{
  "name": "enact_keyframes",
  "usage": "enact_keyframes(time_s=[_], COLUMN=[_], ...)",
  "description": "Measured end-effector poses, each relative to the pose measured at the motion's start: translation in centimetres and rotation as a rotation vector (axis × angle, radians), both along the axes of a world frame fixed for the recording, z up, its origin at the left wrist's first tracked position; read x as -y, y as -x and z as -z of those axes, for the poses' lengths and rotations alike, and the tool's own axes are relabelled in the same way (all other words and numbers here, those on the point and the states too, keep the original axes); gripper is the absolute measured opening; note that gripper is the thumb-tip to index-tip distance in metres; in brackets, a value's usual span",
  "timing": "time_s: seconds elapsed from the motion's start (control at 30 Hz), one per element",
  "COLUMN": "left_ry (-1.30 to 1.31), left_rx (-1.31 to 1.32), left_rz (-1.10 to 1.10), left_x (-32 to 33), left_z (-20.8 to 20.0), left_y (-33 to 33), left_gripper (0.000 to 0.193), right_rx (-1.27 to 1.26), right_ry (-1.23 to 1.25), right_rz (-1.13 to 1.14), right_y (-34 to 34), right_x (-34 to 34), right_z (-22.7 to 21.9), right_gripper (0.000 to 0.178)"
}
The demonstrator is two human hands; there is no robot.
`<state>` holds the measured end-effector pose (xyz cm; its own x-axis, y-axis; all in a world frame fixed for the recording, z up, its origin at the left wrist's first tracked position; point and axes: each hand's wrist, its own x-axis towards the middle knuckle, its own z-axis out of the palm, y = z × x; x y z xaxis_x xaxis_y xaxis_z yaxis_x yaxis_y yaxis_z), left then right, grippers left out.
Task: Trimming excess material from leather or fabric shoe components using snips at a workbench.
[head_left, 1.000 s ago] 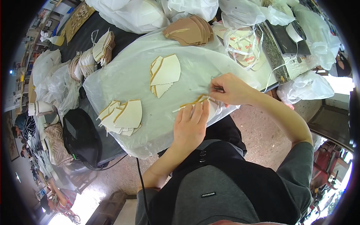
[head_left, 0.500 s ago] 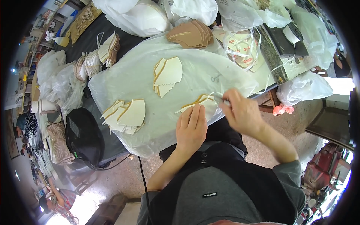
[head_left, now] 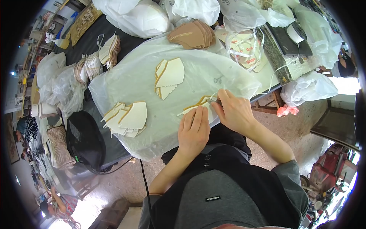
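Note:
My left hand (head_left: pixel 193 129) lies with stretched fingers on the near edge of a fanned stack of cream shoe-part-like pieces (head_left: pixel 198 107) with yellowish edges. My right hand (head_left: pixel 234 110) is closed in a pinch at the right end of that stack. A bit of white strip (head_left: pixel 213 96) shows by its fingertips, with something small and dark between them that I cannot make out. A second cream stack (head_left: pixel 170 74) with a toothed lower edge lies farther off. To the left is a bigger fanned pile (head_left: pixel 131 116). All rest on a plastic sheet (head_left: pixel 152 143).
Brown cut pieces (head_left: pixel 194 34) lie at the sheet's far edge, beside white plastic bags (head_left: pixel 148 19). A spool of white tape (head_left: pixel 294 34) stands at the far right. Left are tied bundles (head_left: pixel 91 65) and a black mesh bag (head_left: pixel 84 135). A cable (head_left: pixel 145 179) hangs near my left arm.
My right hand has moved left and slightly up, closer to my left hand and onto the end of the cream stack. My left hand stays in place.

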<state>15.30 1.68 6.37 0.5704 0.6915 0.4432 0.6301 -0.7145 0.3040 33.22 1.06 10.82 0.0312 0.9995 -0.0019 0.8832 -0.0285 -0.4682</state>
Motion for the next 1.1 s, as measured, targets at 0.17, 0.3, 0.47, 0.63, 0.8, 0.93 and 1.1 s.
enact_keyframes(time_s=[0.17, 0.3, 0.47, 0.63, 0.8, 0.93, 1.1], left_ry=[0.002, 0.071, 0.054, 0.108, 0.372, 0.551, 0.363], left_rx=[-0.012, 0.01, -0.021, 0.048, 0.37, 0.33, 0.892], left_rz=[0.01, 0.015, 0.047, 0.062, 0.079, -0.069, -0.493], left_x=[0.0, 0.1, -0.2, -0.5, -2.0, -2.2, -5.5], left_z=[0.1, -0.6, -0.7, -1.4, -2.7, -3.8, -5.4], left_y=[0.1, 0.2, 0.5, 0.5, 1.2, 1.6, 5.4], left_gripper=[0.044, 0.047, 0.054, 0.043, 0.029, 0.018, 0.017], right_rx=[-0.016, -0.238, -0.316, 0.024, -0.48, -0.361, -0.06], right_ry=[-0.023, -0.095, -0.138, -0.208, -0.096, -0.041, -0.105], right_rz=[0.012, 0.085, 0.122, 0.138, 0.075, 0.003, 0.011], right_y=[-0.1, -1.7, -1.0, -2.4, -2.2, -0.8, -0.3], right_x=[-0.3, -0.6, -1.5, -3.9, -2.0, -1.0, -0.7], right_z=[0.6, 1.1, -0.8, 1.5, 0.3, 0.5, 1.3], right_gripper=[0.021, 0.022, 0.026, 0.035, 0.035, 0.047, 0.058])
